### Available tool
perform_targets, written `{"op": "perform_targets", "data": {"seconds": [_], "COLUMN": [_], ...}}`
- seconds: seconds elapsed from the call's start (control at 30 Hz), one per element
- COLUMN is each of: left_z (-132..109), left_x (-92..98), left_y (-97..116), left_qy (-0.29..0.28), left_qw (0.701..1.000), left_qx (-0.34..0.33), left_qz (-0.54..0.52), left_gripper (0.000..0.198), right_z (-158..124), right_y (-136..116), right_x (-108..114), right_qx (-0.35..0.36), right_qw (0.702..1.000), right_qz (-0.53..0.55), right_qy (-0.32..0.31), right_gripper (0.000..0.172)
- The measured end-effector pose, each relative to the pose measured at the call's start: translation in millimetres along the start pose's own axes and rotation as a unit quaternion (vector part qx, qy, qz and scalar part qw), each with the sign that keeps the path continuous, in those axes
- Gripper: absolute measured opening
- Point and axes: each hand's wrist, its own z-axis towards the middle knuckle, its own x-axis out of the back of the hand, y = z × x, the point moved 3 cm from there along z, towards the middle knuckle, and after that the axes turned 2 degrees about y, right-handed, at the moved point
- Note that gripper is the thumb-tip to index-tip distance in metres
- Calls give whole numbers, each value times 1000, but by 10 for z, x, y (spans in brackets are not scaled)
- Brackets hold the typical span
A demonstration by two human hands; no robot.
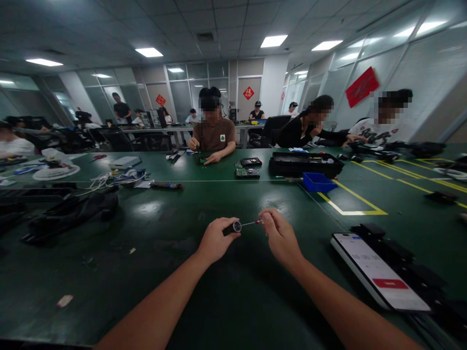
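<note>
Left hand (214,240) grasps a short black cylinder (229,228); right hand (280,234) pinches a slim red-handled screwdriver (256,222).
The screwdriver's shaft points to nine o'clock, at the cylinder's round end; contact unclear. Outward, a blue plastic bin (319,183) sits at two o'clock, a white-edged phone (381,272) at four, neither between the hands.

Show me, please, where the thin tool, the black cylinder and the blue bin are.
Thin tool (250,223), head view: its bare shaft.
Black cylinder (237,227), head view: its round end face.
Blue bin (320,185), head view: its near wall.
</note>
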Motion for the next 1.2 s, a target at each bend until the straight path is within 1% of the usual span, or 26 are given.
{"op": "perform_targets", "data": {"seconds": [0.1, 0.2, 0.3, 0.4, 0.47, 0.53, 0.6, 0.67, 0.73, 1.0, 1.1, 1.2], "left_z": [-3, -2, 2, 8, 9, 9, 9, 9, 11, 3, -1, -5], "left_x": [-10, -6, 6, 19, 22, 21, 20, 25, 29, 24, 23, 22], "left_y": [-11, -4, 21, 55, 73, 82, 82, 78, 72, 55, 53, 54], "left_qy": [-3, 2, 7, 17, 19, 14, 9, 10, 12, 9, 8, 5], "left_qw": [1000, 1000, 1000, 1000, 999, 999, 999, 999, 999, 999, 999, 998], "left_qx": [-6, -5, -9, -23, -29, -29, -26, -24, -24, -40, -40, -40], "left_qz": [-2, -3, -5, -10, -3, 9, 18, 21, 23, 35, 35, 40], "left_gripper": [41, 40, 39, 40, 39, 39, 39, 40, 40, 42, 42, 43], "right_z": [8, 31, 70, 109, 124, 130, 132, 130, 126, 86, 68, 65], "right_y": [-34, -25, 44, 154, 212, 243, 257, 260, 253, 127, 78, 46], "right_x": [18, 11, -13, -45, -89, -111, -94, -62, -40, -11, 7, 35], "right_qx": [-3, -20, -58, -129, -179, -199, -187, -161, -135, -58, -37, -27], "right_qw": [1000, 996, 986, 957, 934, 922, 926, 940, 953, 985, 991, 995], "right_qz": [9, 83, 149, 249, 306, 331, 321, 285, 247, 141, 103, 73], "right_qy": [19, 36, 51, 72, 48, 39, 68, 101, 110, 75, 72, 70], "right_gripper": [29, 28, 30, 32, 33, 34, 34, 33, 33, 31, 29, 31]}}
